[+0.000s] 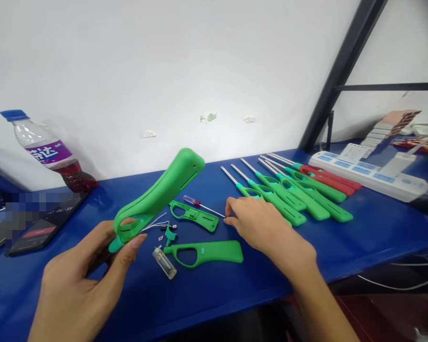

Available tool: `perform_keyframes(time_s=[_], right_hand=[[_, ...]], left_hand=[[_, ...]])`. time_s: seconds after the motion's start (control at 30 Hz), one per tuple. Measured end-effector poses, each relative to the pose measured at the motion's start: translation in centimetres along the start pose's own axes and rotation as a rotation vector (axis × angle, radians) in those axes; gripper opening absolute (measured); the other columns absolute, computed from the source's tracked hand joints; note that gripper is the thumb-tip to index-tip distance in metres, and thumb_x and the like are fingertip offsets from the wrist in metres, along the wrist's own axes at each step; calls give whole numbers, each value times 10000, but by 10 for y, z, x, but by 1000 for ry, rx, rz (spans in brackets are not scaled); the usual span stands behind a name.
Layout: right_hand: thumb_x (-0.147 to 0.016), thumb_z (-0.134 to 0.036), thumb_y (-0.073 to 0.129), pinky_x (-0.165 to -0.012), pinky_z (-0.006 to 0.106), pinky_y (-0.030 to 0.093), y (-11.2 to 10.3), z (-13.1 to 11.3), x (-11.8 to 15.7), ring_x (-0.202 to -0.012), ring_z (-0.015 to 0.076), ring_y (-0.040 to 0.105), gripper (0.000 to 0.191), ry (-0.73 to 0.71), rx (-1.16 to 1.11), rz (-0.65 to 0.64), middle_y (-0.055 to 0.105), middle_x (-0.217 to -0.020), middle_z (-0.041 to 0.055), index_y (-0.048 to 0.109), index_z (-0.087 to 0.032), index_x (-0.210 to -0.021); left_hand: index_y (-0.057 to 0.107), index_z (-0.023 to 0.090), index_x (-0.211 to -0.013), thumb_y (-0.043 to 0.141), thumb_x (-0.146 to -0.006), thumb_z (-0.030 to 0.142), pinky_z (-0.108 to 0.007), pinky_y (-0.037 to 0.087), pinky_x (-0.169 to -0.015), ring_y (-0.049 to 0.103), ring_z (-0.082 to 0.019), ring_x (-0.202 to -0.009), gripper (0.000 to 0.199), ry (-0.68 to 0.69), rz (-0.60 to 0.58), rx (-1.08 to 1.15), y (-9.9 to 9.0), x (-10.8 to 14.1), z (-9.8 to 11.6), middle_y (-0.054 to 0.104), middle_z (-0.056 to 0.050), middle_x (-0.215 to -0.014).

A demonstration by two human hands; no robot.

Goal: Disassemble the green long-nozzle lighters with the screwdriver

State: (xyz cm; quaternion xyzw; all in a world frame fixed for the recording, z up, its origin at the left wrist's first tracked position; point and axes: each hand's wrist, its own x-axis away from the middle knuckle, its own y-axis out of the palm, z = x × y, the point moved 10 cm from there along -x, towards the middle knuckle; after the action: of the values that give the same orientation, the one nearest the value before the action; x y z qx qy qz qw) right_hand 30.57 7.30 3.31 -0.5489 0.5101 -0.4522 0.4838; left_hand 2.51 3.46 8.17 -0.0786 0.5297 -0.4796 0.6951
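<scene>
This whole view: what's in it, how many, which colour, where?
wall: one, white, back
table: one, blue, below
bottle: one, purple label, left
phone: one, black, left
screwdriver: one, purple-red handle, centre
shell halves: two, green, centre
fuel tank: one, clear, centre
small parts: several, teal/white, centre
lighters: several, green/red, right
power strip: one, white-blue, right
frame: one, black, right
far-right clutter: several, mixed, unclear
left hand: one, bare, holding green lighter
right hand: one, bare, at screwdriver tip

Left hand (89,275) raised, thumb opposing curled fingers — right hand (258,221) lower, fingertips pinched.
</scene>
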Motion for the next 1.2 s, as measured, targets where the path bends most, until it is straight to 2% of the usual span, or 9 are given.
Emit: perform_keyframes(time_s=[0.13,0.27,0.47,0.63,0.87,0.97,1.07,1.13,1.2], right_hand=[[-1026,-399,563,-588,335,261,-6,-3,0,-868,260,708,208,-2,-10,52,759,-935,45,668,-219,-1023],[-994,-551,568,-604,343,290,-6,-16,2,-865,277,702,347,-35,-61,43,750,-917,53,662,-220,-1035],[-999,-446,610,-590,338,262,2,-26,0,-843,276,709,271,-55,-41,-20,751,-887,58,644,-191,-1082],[-990,-447,619,-582,339,261,3,-24,1,-842,284,708,255,-51,-49,-43,751,-884,60,658,-196,-1018],[-1042,-488,498,-601,336,323,-9,-14,2,-783,256,686,317,-39,-65,84,727,-823,38,655,-214,-1006],[-1053,-373,501,-654,332,396,-21,-9,-2,-888,255,674,224,-31,-48,217,719,-948,57,647,-203,-1068],[-1053,-256,473,-814,362,469,-24,-13,-7,-1128,294,614,231,-104,-5,297,660,-1250,120,660,-179,-1165],[-1049,-182,433,-941,401,468,-16,-18,-11,-1249,310,559,310,-167,10,255,600,-1396,134,647,-176,-1274],[-1038,-123,411,-1022,418,444,-4,-22,-13,-1299,297,539,380,-207,2,159,612,-1403,133,621,-177,-1350]], left_hand=[[674,267,-1059,667,-905,405,-171,405,-470,453,-69,-475,207,92,-70,12,5,-3,19,612,94,-672],[667,285,-1016,620,-923,438,-162,404,-459,471,-67,-455,185,132,-78,-18,5,-6,29,627,99,-663],[653,292,-954,624,-925,452,-139,426,-478,607,-71,-510,165,199,-123,-41,8,-7,39,666,114,-648],[651,310,-967,617,-930,454,-145,409,-450,614,-68,-482,152,219,-123,-53,9,-9,43,667,126,-628],[675,320,-989,626,-911,457,-171,435,-459,629,-89,-498,165,182,-129,-57,11,-8,33,691,113,-656],[687,320,-960,621,-900,479,-192,453,-459,657,-114,-534,182,144,-116,-50,11,-8,29,705,99,-677],[687,329,-966,617,-890,457,-201,468,-483,669,-120,-556,165,107,-130,-52,13,-8,26,709,99,-696],[680,336,-984,616,-889,450,-203,474,-501,676,-121,-577,162,87,-150,-58,14,-8,24,711,100,-713],[675,338,-991,612,-890,463,-209,481,-510,680,-124,-590,173,75,-152,-53,15,-8,21,713,96,-725]])
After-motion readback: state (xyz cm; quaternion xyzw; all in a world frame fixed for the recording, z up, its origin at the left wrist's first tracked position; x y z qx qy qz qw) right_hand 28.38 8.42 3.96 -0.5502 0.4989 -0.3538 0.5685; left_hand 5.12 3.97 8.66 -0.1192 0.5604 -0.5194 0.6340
